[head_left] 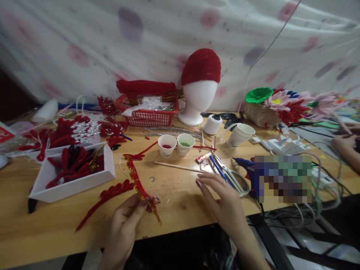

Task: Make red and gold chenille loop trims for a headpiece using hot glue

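My left hand [128,221] pinches a long red and gold pipe-cleaner piece [136,180] near its lower end, just above the wooden table's [56,225] front edge. A red scalloped pipe-cleaner strip [112,193] lies beside it on the table. My right hand [222,200] hovers with fingers stretched out and apart, holding nothing. Its fingertips are close to a thin wooden stick [177,167], scissors [232,174] and a blue pen [218,169].
A white tray [73,185] of red pieces sits at left, and a red basket [149,112] stands behind. A white foam head [198,99] wears a red cap. Two small cups [176,144], a blue glue gun [246,165], cables and paper flowers [281,103] are at right. Another person's hand [344,144] is at far right.
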{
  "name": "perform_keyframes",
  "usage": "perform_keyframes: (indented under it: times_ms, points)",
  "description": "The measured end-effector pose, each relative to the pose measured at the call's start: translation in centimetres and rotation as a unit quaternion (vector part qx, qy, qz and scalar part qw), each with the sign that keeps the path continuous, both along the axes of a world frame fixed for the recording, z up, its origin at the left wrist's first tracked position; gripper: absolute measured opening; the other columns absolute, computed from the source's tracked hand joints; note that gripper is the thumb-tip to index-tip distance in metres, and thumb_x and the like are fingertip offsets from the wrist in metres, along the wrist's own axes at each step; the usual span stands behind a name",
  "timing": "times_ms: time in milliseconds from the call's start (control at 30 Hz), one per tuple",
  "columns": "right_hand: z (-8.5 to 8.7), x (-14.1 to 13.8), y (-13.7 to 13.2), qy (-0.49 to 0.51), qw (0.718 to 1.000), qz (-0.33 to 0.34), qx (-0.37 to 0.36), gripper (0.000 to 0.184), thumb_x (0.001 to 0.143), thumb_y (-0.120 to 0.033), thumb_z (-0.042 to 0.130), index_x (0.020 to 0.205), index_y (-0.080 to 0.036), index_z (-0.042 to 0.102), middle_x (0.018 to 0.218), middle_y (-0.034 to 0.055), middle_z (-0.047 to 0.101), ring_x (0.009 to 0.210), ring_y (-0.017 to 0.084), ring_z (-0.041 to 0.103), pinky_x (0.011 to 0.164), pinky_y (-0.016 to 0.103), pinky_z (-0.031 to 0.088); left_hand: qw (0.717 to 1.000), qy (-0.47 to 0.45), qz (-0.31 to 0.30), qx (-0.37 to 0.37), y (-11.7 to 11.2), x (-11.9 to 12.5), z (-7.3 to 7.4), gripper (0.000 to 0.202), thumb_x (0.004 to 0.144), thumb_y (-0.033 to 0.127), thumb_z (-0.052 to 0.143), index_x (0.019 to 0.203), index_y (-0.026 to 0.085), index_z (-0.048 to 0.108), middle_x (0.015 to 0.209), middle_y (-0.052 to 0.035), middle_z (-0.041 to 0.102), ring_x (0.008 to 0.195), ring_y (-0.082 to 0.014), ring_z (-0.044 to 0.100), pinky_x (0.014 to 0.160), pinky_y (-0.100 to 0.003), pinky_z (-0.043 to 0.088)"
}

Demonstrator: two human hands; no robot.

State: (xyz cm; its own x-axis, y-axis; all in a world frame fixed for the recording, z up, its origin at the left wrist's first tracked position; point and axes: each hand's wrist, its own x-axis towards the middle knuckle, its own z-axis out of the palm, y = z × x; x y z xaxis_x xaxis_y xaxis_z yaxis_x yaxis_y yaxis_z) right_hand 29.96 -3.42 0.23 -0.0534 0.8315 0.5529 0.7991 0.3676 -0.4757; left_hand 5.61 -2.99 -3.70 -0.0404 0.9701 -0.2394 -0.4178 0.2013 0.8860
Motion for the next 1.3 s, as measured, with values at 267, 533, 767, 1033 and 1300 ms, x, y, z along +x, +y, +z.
perform_keyframes:
  times_ms: [267, 533, 767, 1033, 1300]
  points:
    - [-2.1, 0.2, 5.6, -0.217, 0.974, -0.009, -0.062, 0.018, 0.095, -0.014, 0.052, 0.089, -0.017, 0.069, 0.099, 0.0135, 0.071, 0.096, 0.03, 0.061, 0.087, 0.045, 0.048, 0.923, 0.356, -0.132, 0.067, 0.2, -2.3, 2.8, 0.022, 0.086, 0.04, 0.062, 0.085, 0.021, 0.074, 0.089, -0.0056, 0.077, 0.091, -0.0258, 0.07, 0.08, -0.033, 0.054]
    - [-3.2, 0.2, 5.8, -0.239, 0.966, -0.031, -0.09, 0.017, 0.097, -0.02, 0.047, 0.089, -0.017, 0.063, 0.096, 0.0171, 0.066, 0.096, 0.035, 0.055, 0.086, 0.048, 0.041, 0.776, 0.566, -0.257, 0.11, 2.0, -2.1, 4.2, 0.025, 0.093, 0.022, 0.041, 0.087, 0.02, 0.065, 0.099, -0.0096, 0.074, 0.096, -0.0265, 0.067, 0.085, -0.038, 0.046]
    - [-2.0, 0.7, 4.0, -0.143, 0.983, -0.071, -0.086, 0.013, 0.096, -0.019, 0.046, 0.088, -0.018, 0.056, 0.082, 0.0106, 0.066, 0.074, 0.025, 0.061, 0.066, 0.036, 0.047, 0.749, 0.583, -0.304, 0.081, 3.9, -1.3, 5.6, 0.023, 0.092, 0.019, 0.046, 0.074, 0.02, 0.061, 0.084, -0.0056, 0.074, 0.081, -0.0226, 0.066, 0.073, -0.032, 0.041]
    - [1.4, 3.0, -2.5, 0.287, 0.922, 0.142, -0.216, 0.024, 0.102, -0.027, 0.049, 0.121, -0.029, 0.063, 0.073, -0.0022, 0.057, 0.056, 0.011, 0.059, 0.052, 0.021, 0.053, 0.686, 0.635, -0.34, 0.105, 5.7, 1.6, 5.4, 0.023, 0.088, 0.022, 0.047, 0.068, 0.02, 0.06, 0.077, -0.0069, 0.072, 0.072, -0.0214, 0.063, 0.064, -0.031, 0.036]
    - [1.6, 4.8, -4.3, 0.504, 0.798, 0.242, -0.223, 0.018, 0.094, -0.031, 0.063, 0.107, -0.024, 0.073, 0.068, 0.0028, 0.07, 0.059, 0.015, 0.068, 0.057, 0.025, 0.059, 0.657, 0.626, -0.391, 0.152, 8.1, 4.2, 6.4, 0.024, 0.082, 0.023, 0.048, 0.057, 0.02, 0.05, 0.06, -0.0019, 0.06, 0.058, -0.0173, 0.054, 0.053, -0.03, 0.029]
